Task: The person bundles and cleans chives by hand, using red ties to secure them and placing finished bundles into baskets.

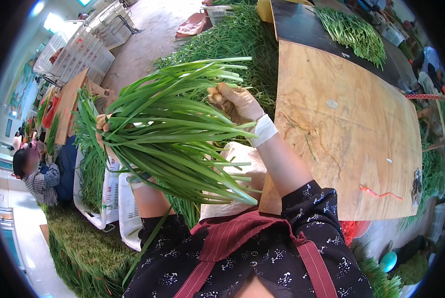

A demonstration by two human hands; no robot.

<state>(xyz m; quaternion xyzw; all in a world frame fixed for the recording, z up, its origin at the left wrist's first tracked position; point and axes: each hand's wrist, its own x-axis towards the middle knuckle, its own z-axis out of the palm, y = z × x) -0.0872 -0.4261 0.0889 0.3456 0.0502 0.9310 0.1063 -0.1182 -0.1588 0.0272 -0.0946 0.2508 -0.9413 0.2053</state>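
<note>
A large fanned bunch of flat-leaved garlic chives [170,130] spreads before my chest, its pale cut ends pointing right. My left hand [104,126] grips the leafy end, with most of the palm hidden behind the leaves. My right hand [238,102] wears a thin, soiled glove with a white band [265,130] at the wrist. Its fingers are curled among the stem ends at the bunch's upper right, thumb and forefinger closed on a stalk. Under the bunch, a pale cloth or sack [241,164] lies over my lap.
At right stands a plywood tabletop [356,130] bearing a red tie [380,192]; a dark table [300,22] behind it carries more greens [353,33]. Ahead is a heap of greens [226,41]. White crates [110,193] and stacked bundles [88,238] flank my left. A person [39,178] sits beyond.
</note>
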